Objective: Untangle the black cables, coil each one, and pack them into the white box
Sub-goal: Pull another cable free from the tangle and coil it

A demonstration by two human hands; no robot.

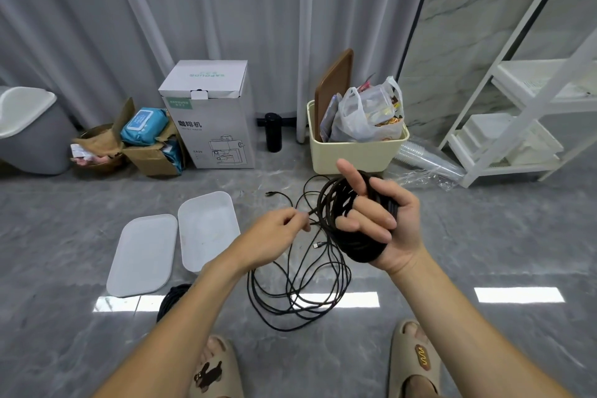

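— Start at the fingers. What do the two hands have?

— The right hand [384, 220] is curled around one thick coil of black cable [352, 223]; the loops run through the palm, three fingers fold over them, and the forefinger sticks up. The left hand [274, 236] pinches one thin strand of cable between thumb and fingertips, just left of that coil, the other fingers loosely bent.

— Where does that strand go?

— It runs from the pinch toward the coil, and below both hands it drops into one loose tangle of black cable [300, 287] lying in many overlapping loops on the grey floor [484, 252]. I can see two plug ends: one just under the left fingertips, one farther away, up and left of the coil.

— Any other cable?

— One more dark bundle [171, 299], below the left forearm, partly hidden, so I cannot tell how neatly it is wound.

— And the white box?

— One white box [206, 229], open, on the floor left of the left hand, with one white lid [142, 255] flat beside it, touching or nearly so. What it holds I cannot tell.

— Beyond the fingers?

— One cream bin [355, 152] behind the right hand, one tall carton [213, 126] behind the left. Two slippers [413, 362] below.
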